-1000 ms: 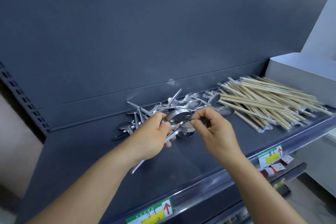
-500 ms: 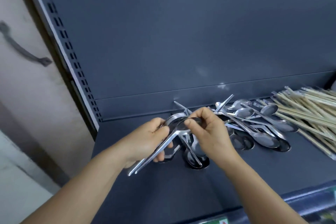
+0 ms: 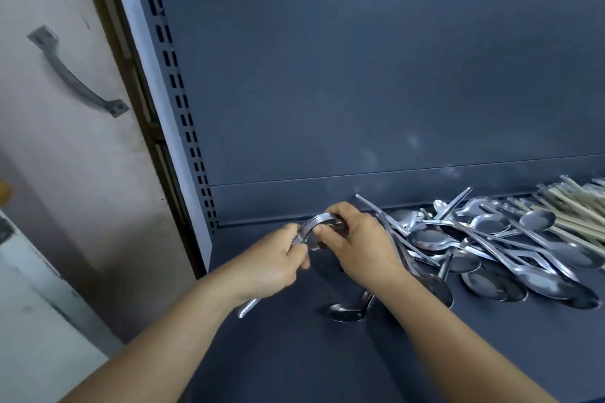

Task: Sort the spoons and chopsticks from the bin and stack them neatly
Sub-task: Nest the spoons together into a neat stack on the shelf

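A nested stack of metal spoons (image 3: 312, 224) is held over the left end of the dark shelf (image 3: 294, 353). My left hand (image 3: 275, 265) grips the stack's handles, whose ends poke out below the wrist. My right hand (image 3: 357, 242) holds the bowls of the same stack from the right. A loose pile of metal spoons (image 3: 497, 249) lies on the shelf to the right of my hands. Wooden chopsticks (image 3: 576, 209) lie in a heap at the far right edge. One single spoon (image 3: 348, 311) lies under my right forearm.
The shelf's grey back panel (image 3: 376, 75) rises behind the pile. A slotted upright (image 3: 176, 101) marks the shelf's left end. Left of it is a pale door with a metal handle (image 3: 75, 82).
The view has swung left, so chopsticks and pile now sit further right. Both hands have carried the spoon stack left and back toward the shelf's rear left corner, keeping hold of it.
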